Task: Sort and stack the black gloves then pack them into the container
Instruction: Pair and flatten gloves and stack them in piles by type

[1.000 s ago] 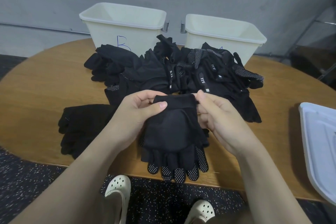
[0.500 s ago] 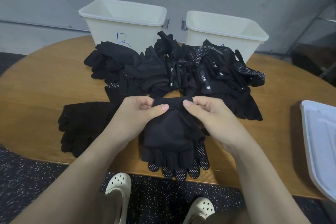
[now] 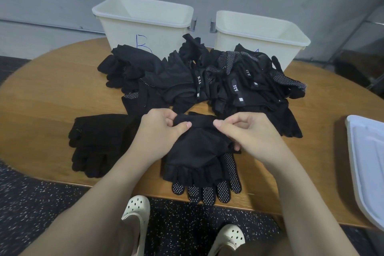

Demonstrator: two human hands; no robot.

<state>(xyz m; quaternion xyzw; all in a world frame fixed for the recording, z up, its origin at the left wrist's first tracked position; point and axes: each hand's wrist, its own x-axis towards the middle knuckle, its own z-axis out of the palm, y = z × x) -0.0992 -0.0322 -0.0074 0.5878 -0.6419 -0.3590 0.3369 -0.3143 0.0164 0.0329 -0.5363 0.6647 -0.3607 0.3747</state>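
Left hand (image 3: 160, 131) and right hand (image 3: 247, 133) are each pinching the cuff of a black glove (image 3: 199, 151) between curled fingers, glove lying below them atop a dotted one on the tabletop (image 3: 41, 93), glove pile (image 3: 199, 81) and container (image 3: 145, 25) lying beyond.

The white plastic lid (image 3: 367, 164) at three o'clock runs off the picture's edge. The left cream plastic bin (image 3: 143, 25) has its blue letter half covered by the loose heap of black fabric gloves (image 3: 187, 81); the right cream plastic bin (image 3: 261, 37) shows only a scrap of marking. Dotted fingertips poke from under the held black glove (image 3: 197, 151), hiding how many lie beneath.
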